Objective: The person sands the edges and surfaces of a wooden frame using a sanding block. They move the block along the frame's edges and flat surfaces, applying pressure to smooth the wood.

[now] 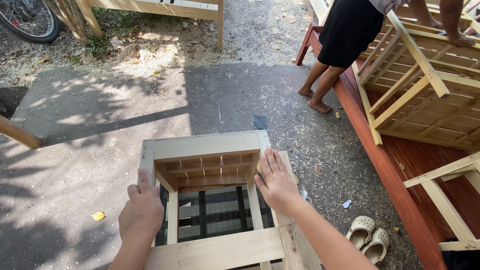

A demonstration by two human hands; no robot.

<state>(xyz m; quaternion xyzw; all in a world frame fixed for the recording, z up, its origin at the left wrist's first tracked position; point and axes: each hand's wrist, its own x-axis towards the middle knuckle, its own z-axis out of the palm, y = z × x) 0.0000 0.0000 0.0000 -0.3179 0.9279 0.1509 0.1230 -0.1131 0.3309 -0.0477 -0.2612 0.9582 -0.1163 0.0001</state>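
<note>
A pale wooden slatted crate frame point(206, 146) stands on the concrete ground in front of me, open side up. My left hand point(141, 211) grips its left upright, fingers wrapped over the edge. My right hand point(276, 183) lies flat, fingers together, against the right top rail. Through the frame I see its lower slats and dark gaps.
Another person stands barefoot point(314, 99) at the upper right, a hand on a second wooden crate point(425, 95) resting on a red wooden platform point(400, 190). Beige clogs point(367, 237) lie by the platform. A bicycle wheel point(27, 20) and wooden legs point(219, 25) stand at the back.
</note>
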